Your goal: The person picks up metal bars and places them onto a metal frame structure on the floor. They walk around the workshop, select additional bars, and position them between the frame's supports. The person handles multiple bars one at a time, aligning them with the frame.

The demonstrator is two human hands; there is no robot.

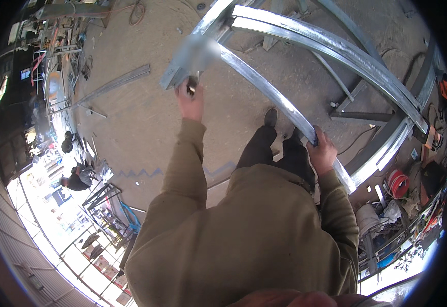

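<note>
A long, curved metal bar [274, 94] runs from the frame's upper left corner down toward my right side. My right hand [323, 152] is closed around this bar, near its lower end. My left hand [190, 104] reaches forward, its fingers closed on a small dark object [191, 89] that I cannot make out. Just beyond those fingers is the end of a square metal beam [171, 75], part of it lost in a blurred patch. The far end of the curved bar lies close to that beam.
A large frame of curved metal beams [326, 43] stands ahead and to the right, with a crosspiece [361, 118] low inside it. A red bucket [398, 183] sits among clutter at right. Loose metal lengths [116, 82] lie on the floor at left. Another person [77, 178] is farther left.
</note>
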